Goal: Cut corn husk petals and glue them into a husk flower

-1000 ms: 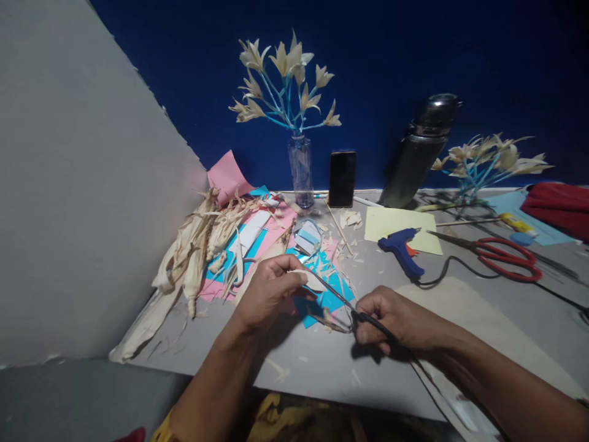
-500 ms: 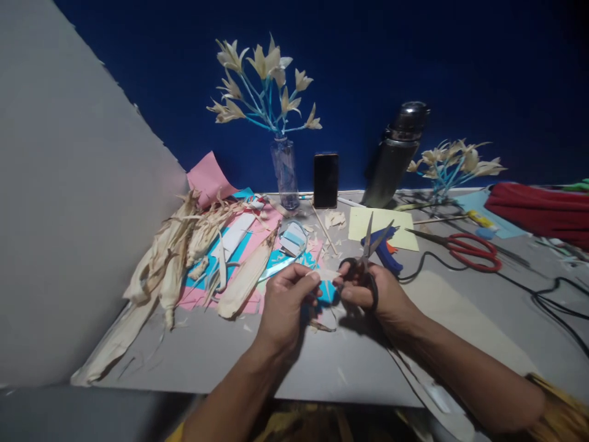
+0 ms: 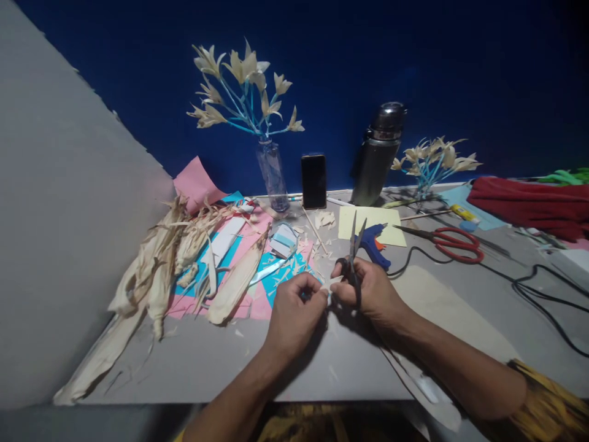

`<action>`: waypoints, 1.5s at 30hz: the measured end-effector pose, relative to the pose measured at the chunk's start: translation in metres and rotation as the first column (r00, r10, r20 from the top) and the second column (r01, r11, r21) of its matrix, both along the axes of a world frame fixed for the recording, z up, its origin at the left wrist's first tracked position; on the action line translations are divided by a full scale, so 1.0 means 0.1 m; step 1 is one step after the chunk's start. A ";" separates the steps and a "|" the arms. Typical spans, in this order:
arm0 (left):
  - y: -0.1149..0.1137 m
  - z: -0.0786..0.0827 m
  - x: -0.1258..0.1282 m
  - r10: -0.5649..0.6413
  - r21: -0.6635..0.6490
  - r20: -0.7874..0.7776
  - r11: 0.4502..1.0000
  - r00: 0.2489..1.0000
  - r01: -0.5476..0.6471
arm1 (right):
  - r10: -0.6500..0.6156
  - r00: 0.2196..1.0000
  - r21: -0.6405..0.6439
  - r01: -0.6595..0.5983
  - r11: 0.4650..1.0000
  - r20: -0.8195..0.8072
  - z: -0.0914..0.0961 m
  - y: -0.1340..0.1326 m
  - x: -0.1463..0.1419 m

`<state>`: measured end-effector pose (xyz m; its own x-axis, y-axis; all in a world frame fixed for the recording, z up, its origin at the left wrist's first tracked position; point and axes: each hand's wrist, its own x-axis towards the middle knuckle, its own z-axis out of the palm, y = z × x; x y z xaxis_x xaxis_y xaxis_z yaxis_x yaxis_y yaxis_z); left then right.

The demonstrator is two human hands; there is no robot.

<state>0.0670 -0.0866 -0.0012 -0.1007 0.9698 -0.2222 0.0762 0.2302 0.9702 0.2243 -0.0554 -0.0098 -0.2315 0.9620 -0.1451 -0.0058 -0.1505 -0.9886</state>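
Observation:
My left hand (image 3: 294,313) pinches a small pale piece of corn husk (image 3: 333,282) between thumb and forefinger. Facing it, my right hand (image 3: 377,291) has the black-handled scissors (image 3: 354,252) around its fingers, blades pointing up and slightly apart. The right fingertips meet the husk piece too, close to the left ones. Beneath the hands, the lower edge of the piece is hidden by fingers. Just left lie blue paper (image 3: 269,279) with small husk clippings and a long, broad strip of corn husk (image 3: 237,279).
Husks (image 3: 138,282) are heaped at the left. Behind stand a bottle of husk flowers (image 3: 272,175), a phone (image 3: 313,181) and a thermos (image 3: 378,159). Rightward are a blue glue gun (image 3: 373,245), red-handled scissors (image 3: 458,244), a black cord (image 3: 529,291) and red cloth (image 3: 524,205).
My right thumb and fingers have come closer to my left fingertips and onto the husk piece. The scissors have turned more upright, their blades nearer together. The view has shifted.

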 end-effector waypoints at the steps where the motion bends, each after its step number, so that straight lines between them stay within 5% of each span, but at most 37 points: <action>1: 0.00 0.00 -0.01 -0.007 -0.017 0.016 1.000 1.000 0.007 | -0.012 1.000 0.007 0.012 1.000 -0.006 0.00 0.01 0.00; 7: 0.03 -0.01 -0.04 0.088 -0.132 0.409 0.991 0.908 -0.037 | -0.210 0.973 -0.072 0.203 0.976 -0.095 -0.08 0.12 0.02; 10: 0.04 -0.01 -0.05 0.117 -0.174 0.461 0.984 0.880 -0.040 | -0.127 0.986 -0.098 0.117 0.988 -0.106 -0.11 0.11 -0.01; 14: 0.04 -0.03 -0.02 0.131 -0.162 0.445 0.985 0.886 -0.065 | 0.003 0.991 -0.076 -0.013 0.997 -0.132 -0.13 0.05 -0.05; 22: 0.04 -0.08 0.11 0.060 -0.067 0.237 0.997 0.970 -0.045 | -0.076 0.997 0.100 0.076 0.992 -0.013 -0.07 0.04 -0.03; 28: 0.03 -0.05 -0.09 -0.044 -0.075 0.304 0.995 0.952 0.070 | -0.191 0.976 -0.006 0.191 0.982 -0.104 0.01 0.05 -0.01; 37: 0.20 0.15 -0.09 -0.205 0.012 0.150 0.979 0.967 0.206 | -0.033 0.988 -0.086 0.020 0.996 -0.149 0.01 0.05 0.00; 41: 0.25 0.07 -0.15 -0.111 -0.021 0.319 0.992 0.941 0.124 | -0.080 0.989 -0.092 0.069 0.993 -0.123 -0.01 0.08 0.01; 45: 0.27 0.07 -0.25 0.073 -0.114 0.584 0.993 0.809 -0.007 | 0.136 0.990 -0.032 -0.137 0.990 -0.025 -0.04 0.08 0.00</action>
